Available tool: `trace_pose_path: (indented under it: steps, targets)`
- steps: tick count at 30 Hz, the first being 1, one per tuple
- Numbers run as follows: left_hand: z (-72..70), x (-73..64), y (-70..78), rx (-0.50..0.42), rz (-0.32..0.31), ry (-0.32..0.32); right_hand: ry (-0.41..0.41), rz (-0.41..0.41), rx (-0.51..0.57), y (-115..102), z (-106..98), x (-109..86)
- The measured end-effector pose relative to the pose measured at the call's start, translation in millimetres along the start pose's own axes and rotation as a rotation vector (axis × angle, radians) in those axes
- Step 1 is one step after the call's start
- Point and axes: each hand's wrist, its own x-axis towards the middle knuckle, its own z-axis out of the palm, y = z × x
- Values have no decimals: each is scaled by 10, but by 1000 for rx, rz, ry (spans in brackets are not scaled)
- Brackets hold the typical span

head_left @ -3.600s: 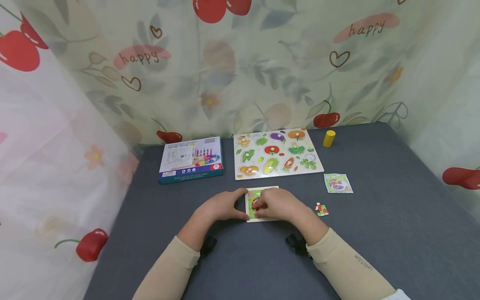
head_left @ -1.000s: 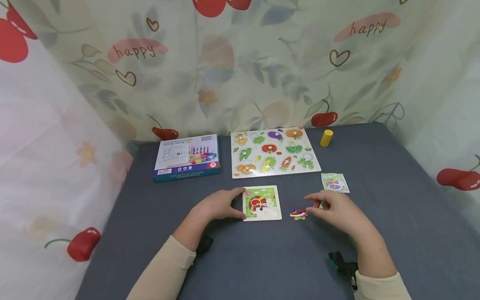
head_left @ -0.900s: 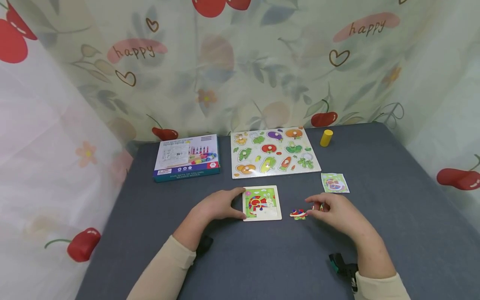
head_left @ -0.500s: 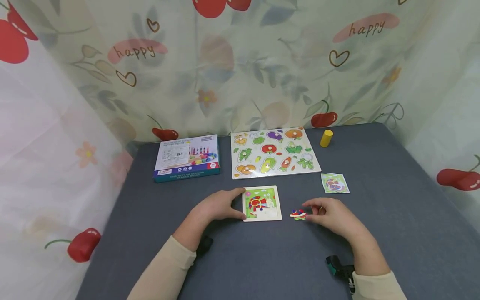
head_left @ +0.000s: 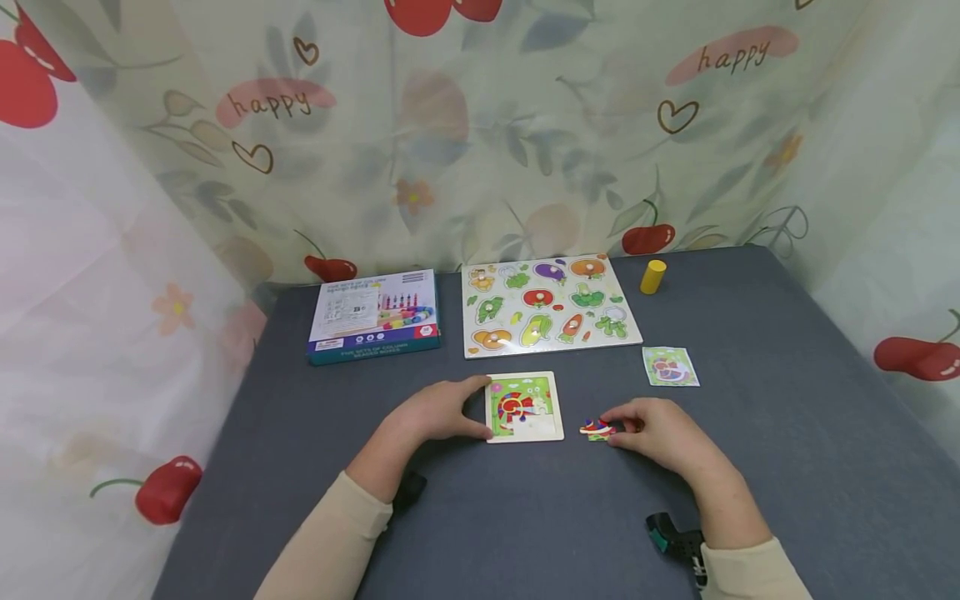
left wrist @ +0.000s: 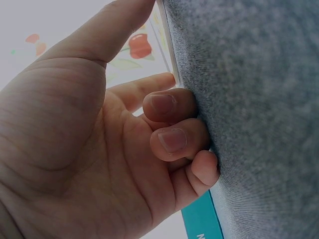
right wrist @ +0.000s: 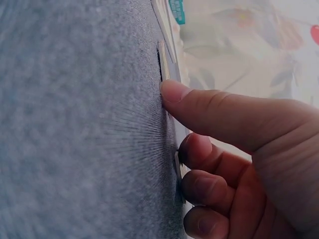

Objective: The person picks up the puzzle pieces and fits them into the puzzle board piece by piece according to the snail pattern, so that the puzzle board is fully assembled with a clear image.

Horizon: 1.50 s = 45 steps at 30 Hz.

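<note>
A small jigsaw tray [head_left: 556,408] with a pale rim shows a red and green picture, with a bare pale patch at its lower right. My left hand [head_left: 433,410] holds the tray's left edge, index finger at the top corner and thumb at the bottom one. To the right of the tray lies a red, blue and green puzzle piece [head_left: 596,430]. My right hand [head_left: 663,431] pinches that piece at its right end between thumb and index finger. In the right wrist view, the edge of a second puzzle piece [right wrist: 178,172] shows by the curled fingers; from above, the hand hides it.
Behind the tray lies a vegetable puzzle board [head_left: 551,307], with a boxed set [head_left: 375,317] to its left. A yellow cylinder [head_left: 653,277] stands at the back right. A small picture card [head_left: 671,367] lies beyond my right hand. Patterned curtains [head_left: 517,133] enclose the dark table [head_left: 480,517].
My right hand has gone from over the tray to the loose pieces on the right, then slid slightly left onto the nearer piece. My left hand has stayed at the tray's edge.
</note>
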Motion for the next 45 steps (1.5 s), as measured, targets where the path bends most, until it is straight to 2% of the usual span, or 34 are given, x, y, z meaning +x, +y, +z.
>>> trace_pose_path:
  steps: [5, 10, 19, 25, 37, 45]
  targets:
    - [1, 3, -2, 2, -2, -7, -25, 10, 17, 16, 10, 7]
    - [5, 6, 1, -2, -6, -13, -35, 16, 85, 16, -15, -14]
    - [-2, 3, -3, 12, -9, -8, 56, -48, 101, -59, -190, -78]
    - [3, -1, -4, 14, -8, -8, 76, -63, 134, -125, -318, -89]
    - [7, -2, 4, -3, -8, -6, 110, -84, 96, -314, -570, -73]
    - [0, -9, 6, 4, -4, 1, 132, -107, 71, -464, -648, 2]
